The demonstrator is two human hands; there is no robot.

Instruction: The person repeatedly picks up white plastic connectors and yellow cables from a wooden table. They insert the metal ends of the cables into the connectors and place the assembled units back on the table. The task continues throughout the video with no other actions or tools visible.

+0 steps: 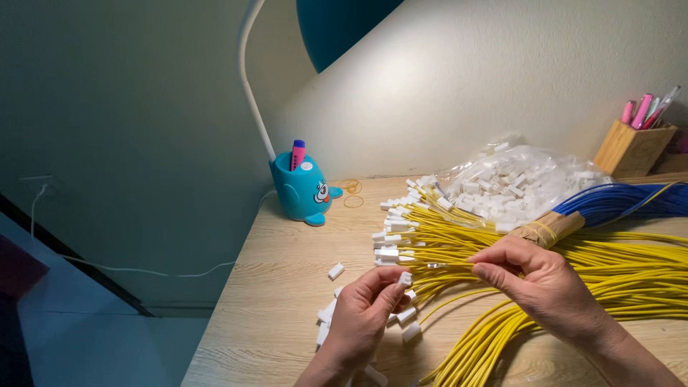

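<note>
My left hand (364, 315) pinches a small white plastic connector (405, 278) between thumb and forefinger. My right hand (539, 279) pinches a single yellow wire (450, 266) near its tip, and the tip points left toward the connector, a short gap away. Under both hands lies a large pile of yellow wires (631, 276), and several of them carry white connectors at their left ends (390, 240). Loose white connectors (335, 271) are scattered on the wooden desk (279, 301) around my left hand.
A clear plastic bag of white connectors (516, 183) lies behind the wires. A bundle of blue wires (620, 201) wrapped in brown paper sits at the right. A blue whale-shaped lamp base (304, 192), rubber bands (351, 193) and a wooden pen holder (632, 147) stand along the wall.
</note>
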